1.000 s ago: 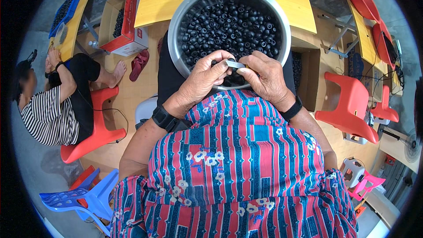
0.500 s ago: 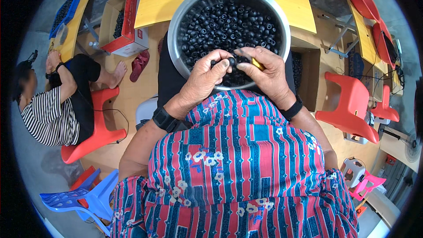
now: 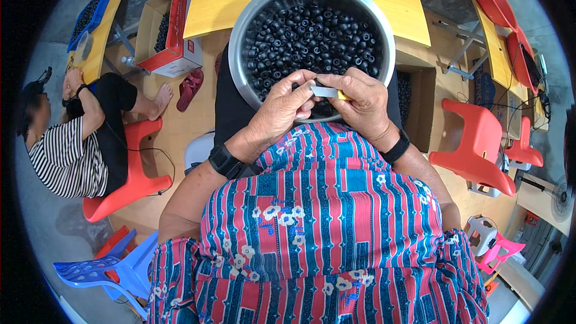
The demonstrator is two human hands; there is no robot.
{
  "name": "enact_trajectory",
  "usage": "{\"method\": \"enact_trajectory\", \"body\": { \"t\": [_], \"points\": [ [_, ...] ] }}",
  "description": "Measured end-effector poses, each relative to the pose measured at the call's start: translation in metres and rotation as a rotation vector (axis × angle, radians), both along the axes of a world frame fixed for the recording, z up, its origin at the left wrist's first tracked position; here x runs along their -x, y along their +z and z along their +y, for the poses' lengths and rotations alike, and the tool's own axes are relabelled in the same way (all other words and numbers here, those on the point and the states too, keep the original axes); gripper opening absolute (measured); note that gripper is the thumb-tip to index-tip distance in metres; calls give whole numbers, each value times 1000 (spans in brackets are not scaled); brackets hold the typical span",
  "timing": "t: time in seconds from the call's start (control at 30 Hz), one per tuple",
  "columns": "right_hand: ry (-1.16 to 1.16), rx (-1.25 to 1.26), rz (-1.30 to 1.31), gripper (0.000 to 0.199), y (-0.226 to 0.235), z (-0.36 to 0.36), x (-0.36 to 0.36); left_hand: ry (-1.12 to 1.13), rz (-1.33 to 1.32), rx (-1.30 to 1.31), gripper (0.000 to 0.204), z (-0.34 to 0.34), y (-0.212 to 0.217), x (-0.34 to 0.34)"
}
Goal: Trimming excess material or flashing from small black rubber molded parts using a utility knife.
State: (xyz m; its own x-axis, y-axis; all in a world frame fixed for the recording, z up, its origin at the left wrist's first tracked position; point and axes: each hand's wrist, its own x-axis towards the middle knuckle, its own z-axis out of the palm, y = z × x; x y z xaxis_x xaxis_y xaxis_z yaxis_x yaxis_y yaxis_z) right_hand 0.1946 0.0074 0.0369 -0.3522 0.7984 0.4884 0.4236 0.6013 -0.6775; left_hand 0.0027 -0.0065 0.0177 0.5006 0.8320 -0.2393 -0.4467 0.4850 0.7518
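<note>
A large round metal basin (image 3: pixel 236 60) sits at my lap, holding a heap of small, hollow, black rounded parts (image 3: pixel 312 42). Over its near rim my two hands meet. In my right hand (image 3: pixel 366 108) is a small knife (image 3: pixel 326 92) with a yellow handle, its short flat blade pointing left toward the other hand's fingertips. My left hand (image 3: pixel 277 111) is closed in a pinch around one of the black parts, mostly hidden by the fingers. The blade lies against or just in front of that part; I cannot tell whether it touches.
Beyond the basin stands a yellow wooden table (image 3: pixel 210 0). A cardboard box (image 3: pixel 420 108) is right of my legs, and another red-and-white box (image 3: pixel 174 42) stands at the left. Red plastic chairs (image 3: pixel 474 144) are at both sides. A person in a striped shirt (image 3: pixel 72 162) sits at the left.
My right hand has turned the knife, so its blade now shows flat and bright between the hands. The fingers have come closer together, covering the black part that showed before.
</note>
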Motion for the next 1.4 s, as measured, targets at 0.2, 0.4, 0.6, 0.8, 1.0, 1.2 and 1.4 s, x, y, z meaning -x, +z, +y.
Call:
{"method": "enact_trajectory", "body": {
  "t": [0.2,0.4,0.6,0.8,1.0,1.2,1.4],
  "points": [
    [-2,-50,-28,28,3,-1,-1,21,19,44,21,-1,0,-1],
    [22,39,-97,25,7,-2,-7,97,215,-180,23,2,0,1],
    [9,39,-131,28,5,-1,-7,62,260,-293,27,2,4,5],
    [14,39,-146,24,4,-1,-8,39,250,-294,28,2,3,7],
    [-9,38,-144,27,4,-2,-7,49,323,-339,29,2,9,5],
    [-13,30,-151,27,5,-2,-7,42,328,-357,26,2,7,6],
    [-4,48,-160,26,6,-2,-7,40,353,-384,26,2,5,8]
  ]
}}
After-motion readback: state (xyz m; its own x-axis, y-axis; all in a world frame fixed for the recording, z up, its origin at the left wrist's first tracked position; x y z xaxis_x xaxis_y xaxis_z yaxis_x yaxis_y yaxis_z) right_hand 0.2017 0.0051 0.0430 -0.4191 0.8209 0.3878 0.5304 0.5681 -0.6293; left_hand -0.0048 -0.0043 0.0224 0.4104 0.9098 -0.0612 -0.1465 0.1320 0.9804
